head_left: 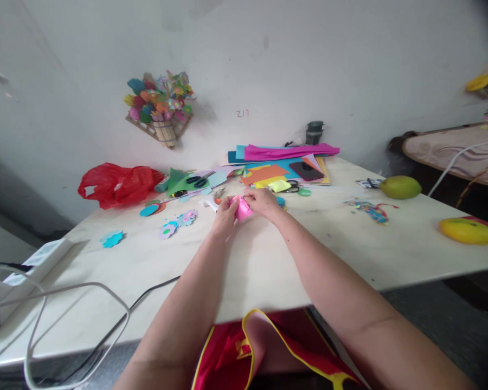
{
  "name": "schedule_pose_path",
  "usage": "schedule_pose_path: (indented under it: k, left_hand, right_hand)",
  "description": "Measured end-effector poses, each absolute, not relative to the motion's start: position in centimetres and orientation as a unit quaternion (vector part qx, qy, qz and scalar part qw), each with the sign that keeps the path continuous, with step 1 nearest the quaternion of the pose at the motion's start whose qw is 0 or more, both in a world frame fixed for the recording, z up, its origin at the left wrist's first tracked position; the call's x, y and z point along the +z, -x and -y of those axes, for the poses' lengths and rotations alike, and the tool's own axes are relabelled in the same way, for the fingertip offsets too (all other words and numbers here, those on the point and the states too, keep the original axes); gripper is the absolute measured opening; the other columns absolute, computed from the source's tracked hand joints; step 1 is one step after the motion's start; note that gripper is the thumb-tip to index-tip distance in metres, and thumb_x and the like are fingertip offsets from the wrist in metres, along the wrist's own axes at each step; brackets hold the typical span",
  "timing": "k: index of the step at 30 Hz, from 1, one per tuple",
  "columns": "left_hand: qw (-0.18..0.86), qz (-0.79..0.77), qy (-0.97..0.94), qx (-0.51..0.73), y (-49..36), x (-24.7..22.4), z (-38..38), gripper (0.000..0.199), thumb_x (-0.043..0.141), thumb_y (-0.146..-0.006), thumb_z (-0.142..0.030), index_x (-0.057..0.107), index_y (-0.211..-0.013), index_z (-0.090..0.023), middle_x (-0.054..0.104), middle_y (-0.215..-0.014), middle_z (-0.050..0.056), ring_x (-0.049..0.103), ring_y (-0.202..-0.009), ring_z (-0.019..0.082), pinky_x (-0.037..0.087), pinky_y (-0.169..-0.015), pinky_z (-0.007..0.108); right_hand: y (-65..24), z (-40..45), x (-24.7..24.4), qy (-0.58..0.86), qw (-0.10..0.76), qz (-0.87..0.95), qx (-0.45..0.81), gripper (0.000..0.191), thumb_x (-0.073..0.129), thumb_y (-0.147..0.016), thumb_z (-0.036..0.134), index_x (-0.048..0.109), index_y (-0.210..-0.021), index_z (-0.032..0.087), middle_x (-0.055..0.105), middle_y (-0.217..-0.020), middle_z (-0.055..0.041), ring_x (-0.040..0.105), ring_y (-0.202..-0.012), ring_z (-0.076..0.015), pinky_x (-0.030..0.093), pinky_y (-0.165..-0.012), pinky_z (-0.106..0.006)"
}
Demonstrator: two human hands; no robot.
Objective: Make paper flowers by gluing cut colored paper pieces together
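Observation:
A small bright pink packet (244, 210) is held between both hands above the middle of the white table. My left hand (226, 212) pinches its left side, fingers closed. At the packet's upper right edge, the fingers of my right hand (263, 202) are closed on it. Just behind my right hand lie a yellow packet (280, 186) and black-handled scissors (293, 187). Paper flowers in blue and lilac (168, 230) rest on the table to the left of my left hand.
Coloured sheets (264, 173), a phone (306, 171) and a red plastic bag (122, 186) lie along the back of the table (264, 271). Two mangoes (400, 187) are at the right. A power strip (44, 260) and loose cables are at the left edge.

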State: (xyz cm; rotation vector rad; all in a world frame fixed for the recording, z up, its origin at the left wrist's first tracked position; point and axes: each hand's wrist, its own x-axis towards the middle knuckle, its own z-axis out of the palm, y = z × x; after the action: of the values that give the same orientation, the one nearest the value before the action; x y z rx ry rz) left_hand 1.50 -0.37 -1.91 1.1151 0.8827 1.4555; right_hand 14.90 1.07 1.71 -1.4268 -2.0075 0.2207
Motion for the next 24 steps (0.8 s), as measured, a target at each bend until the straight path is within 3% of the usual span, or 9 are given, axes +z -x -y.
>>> schedule_pose_path:
  k: [4,8,16,22,24]
  left_hand:
    - [0.533,-0.370,-0.474,0.596,-1.6,-1.7,0.7,0.032,0.072,-0.072,-0.042,0.053,-0.080,-0.017,0.052,-0.067,-0.005,0.047,-0.058,0.006,0.038,-0.055,0.018]
    - [0.532,-0.361,-0.488,0.590,-1.6,-1.7,0.8,0.037,0.073,-0.070,-0.045,0.053,-0.079,-0.017,0.051,-0.067,-0.005,0.046,-0.058,0.007,0.037,-0.054,0.018]
    - [0.511,-0.372,-0.485,0.605,-1.4,-2.2,0.3,0.046,0.078,-0.058,-0.052,0.051,-0.070,-0.017,0.048,-0.062,-0.006,0.045,-0.056,0.006,0.040,-0.056,0.020]
    - [0.505,-0.371,-0.511,0.588,-1.0,-2.2,0.3,0.042,0.079,-0.056,-0.049,0.060,-0.070,-0.015,0.060,-0.069,-0.001,0.054,-0.064,0.010,0.047,-0.064,0.025]
    - [0.511,-0.380,-0.504,0.583,-1.0,-2.1,0.4,0.043,0.080,-0.056,-0.050,0.061,-0.070,-0.015,0.060,-0.069,0.000,0.056,-0.065,0.011,0.048,-0.064,0.026]
  right_hand:
    - [-15.3,-1.7,1.2,0.514,0.348,0.766,0.165,0.022,0.051,-0.082,0.023,0.066,-0.067,0.016,0.065,-0.065,-0.0025,0.056,-0.063,-0.0131,0.037,-0.059,-0.022]
    - [-15.6,-2.5,0.6,0.487,0.377,0.734,0.287,0.020,0.051,-0.082,0.023,0.062,-0.067,0.015,0.057,-0.056,0.0017,0.051,-0.052,-0.0103,0.037,-0.053,-0.021]
    - [-15.3,-2.3,0.9,0.515,0.403,0.732,0.193,0.018,0.055,-0.075,0.022,0.056,-0.057,0.017,0.057,-0.059,0.0003,0.050,-0.061,-0.0122,0.036,-0.058,-0.022]
    - [-15.9,-2.2,0.5,0.448,0.432,0.618,0.480,0.022,0.063,-0.069,0.033,0.051,-0.060,0.017,0.050,-0.052,0.0040,0.044,-0.048,-0.0091,0.033,-0.048,-0.021]
    - [-16.1,-2.4,0.2,0.433,0.428,0.613,0.503,0.027,0.066,-0.067,0.038,0.050,-0.061,0.017,0.051,-0.052,0.0036,0.045,-0.048,-0.0092,0.034,-0.048,-0.021]
